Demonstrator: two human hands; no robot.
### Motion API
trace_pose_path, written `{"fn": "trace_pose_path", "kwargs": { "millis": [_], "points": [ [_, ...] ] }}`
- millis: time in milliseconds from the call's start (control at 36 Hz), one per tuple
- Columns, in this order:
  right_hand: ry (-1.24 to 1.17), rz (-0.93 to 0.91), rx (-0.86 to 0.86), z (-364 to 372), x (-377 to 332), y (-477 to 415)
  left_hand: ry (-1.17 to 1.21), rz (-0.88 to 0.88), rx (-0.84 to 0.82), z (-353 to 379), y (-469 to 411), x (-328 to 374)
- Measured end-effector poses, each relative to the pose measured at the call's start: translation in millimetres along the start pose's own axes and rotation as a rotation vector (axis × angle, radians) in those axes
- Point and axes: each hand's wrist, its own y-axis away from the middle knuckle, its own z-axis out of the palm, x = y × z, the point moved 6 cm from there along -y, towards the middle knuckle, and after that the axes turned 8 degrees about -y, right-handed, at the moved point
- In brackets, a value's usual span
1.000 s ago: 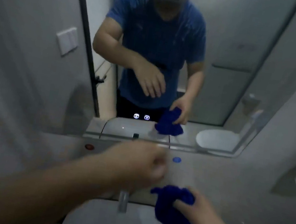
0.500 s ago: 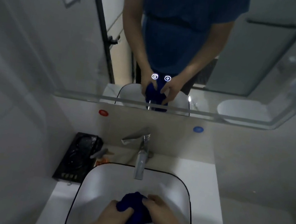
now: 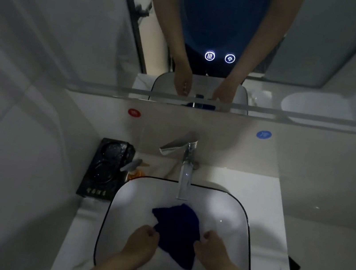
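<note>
Over the white basin (image 3: 246, 218), a dark blue cloth (image 3: 177, 228) is held between both grips: its left edge is pinched by the left grip (image 3: 142, 243) and its right edge by the right grip (image 3: 212, 250), neither being nearer. The cloth's long axis runs from the tap (image 3: 185, 178) toward the person, with the far tip just below the spout. A red sticker (image 3: 134, 112) and a blue sticker (image 3: 263, 134) are fixed behind the surface. Their marks cannot be read, nor can the gold print on the black tray (image 3: 107, 165).

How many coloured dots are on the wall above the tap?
2: a red dot up and left of the tap, a blue dot up and right of it. None seems hidden.
</note>
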Motion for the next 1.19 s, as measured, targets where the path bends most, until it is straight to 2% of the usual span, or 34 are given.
{"fn": "trace_pose_path", "kwargs": {
  "millis": [83,167,306,389,500,583,694,778,833,889,972,1083,1139,1194],
  "points": [
    [0.118,-0.018,0.038,3,15,-17,0.219,0.116,0.042,-22,0,33],
    [0.227,-0.074,0.003,16,15,-21,0.411,0.2,0.101,-53,2,76],
    [0.334,-0.086,0.032,23,16,-22,0.694,0.164,0.064,-84,3,124],
    [0.376,-0.067,0.04,24,19,-22,0.774,0.232,0.09,-100,3,141],
    [0.392,-0.051,0.082,23,18,-22,0.847,0.184,0.032,-109,0,149],
    [0.389,-0.039,0.098,22,16,-21,0.805,0.253,0.01,-113,4,154],
    [0.372,-0.024,0.122,23,15,-18,0.648,0.471,0.056,-116,11,155],
    [0.343,-0.01,0.129,24,16,-16,0.557,0.477,0.172,-110,5,138],
    [0.336,-0.002,0.119,24,17,-16,0.495,0.48,0.32,-102,0,117],
    [0.345,0.009,0.118,25,16,-16,0.342,0.405,0.401,-81,-9,87],
    [0.37,0.022,0.142,25,13,-16,-0.059,0.323,0.261,-29,-36,44],
    [0.346,0.051,0.131,24,15,-22,-0.453,0.442,0.15,16,-65,30],
    [0.344,0.069,0.117,24,17,-24,-0.487,0.393,0.118,30,-79,29],
    [0.376,0.076,0.103,25,18,-24,-0.434,0.312,0.158,35,-91,24]
  ]
}}
